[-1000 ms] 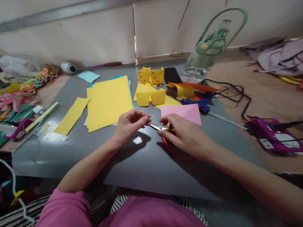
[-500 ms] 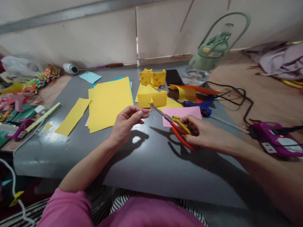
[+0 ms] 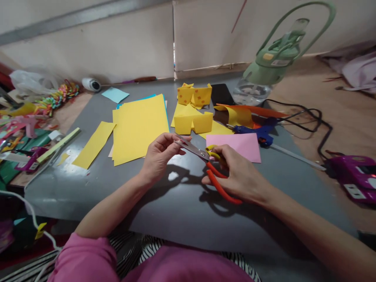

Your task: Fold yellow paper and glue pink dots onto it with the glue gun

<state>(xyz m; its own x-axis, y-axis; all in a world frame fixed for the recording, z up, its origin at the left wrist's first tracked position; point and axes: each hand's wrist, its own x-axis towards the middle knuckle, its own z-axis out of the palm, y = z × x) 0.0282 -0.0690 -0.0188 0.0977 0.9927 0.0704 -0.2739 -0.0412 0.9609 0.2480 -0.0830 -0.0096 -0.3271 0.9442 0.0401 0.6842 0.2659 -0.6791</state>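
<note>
- The scissors (image 3: 203, 154), with metal blades and red and yellow handles, are held above the middle of the tabletop (image 3: 176, 219). Taking straight away from the person as 12 o'clock, their blades point toward about 10 o'clock.
- The right hand (image 3: 236, 166) is clamped on the scissors' handles, fingers bent around the yellow part; one red loop shows below the hand.
- The left hand (image 3: 157, 158) has thumb and forefinger drawn close together right at the blade tips; whether a small piece sits between them cannot be told.
- At 12 o'clock from the scissors stands a folded yellow piece (image 3: 202, 123), and behind it a yellow piece with orange spots (image 3: 203, 94).
- A pink sheet (image 3: 239, 141) lies between 2 and 3 o'clock, partly hidden by the right hand.
- At 2 o'clock, just beyond that sheet, is a blue glue gun (image 3: 266, 137) with a long pale stick (image 3: 296, 156) reaching out behind it.
- A stack of yellow sheets (image 3: 141, 129) lies at 10 o'clock, blue edges showing beneath.
- A yellow strip (image 3: 94, 145) lies near 9 o'clock, close against the stack.
- A green-topped bottle (image 3: 267, 70) stands at 1 o'clock, well apart from both hands.
</note>
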